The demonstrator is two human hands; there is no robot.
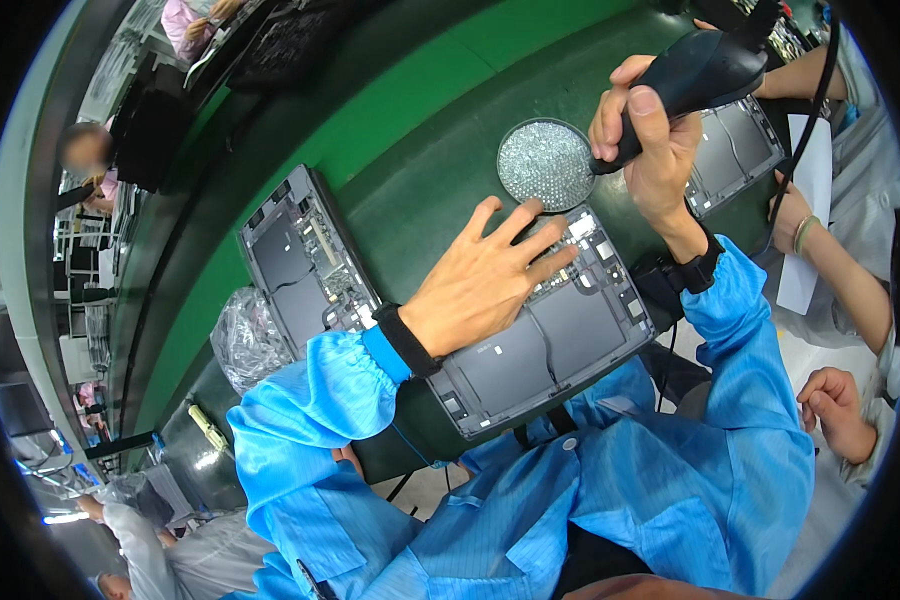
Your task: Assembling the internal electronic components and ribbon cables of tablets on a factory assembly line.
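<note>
My right hand (660,150) is wrapped round a black electric screwdriver (695,75), whose narrow end points down and left at the rim of a round dish (546,165) of tiny silver pieces that look like screws. Spread fingers mark my left hand (490,270), which holds nothing and lies over the circuit board side of an opened grey laptop base (510,370). Its fingertips reach toward the dish; whether they touch the board I cannot tell. The battery side of this base faces me, and part of the board is hidden under my hand.
A second opened laptop base (295,260) lies to the left, beside a crumpled clear plastic bag (250,340). Another one (730,150) is at the right, near a co-worker's arm (840,265) and a white sheet (805,215). A black cable (820,95) hangs at the upper right.
</note>
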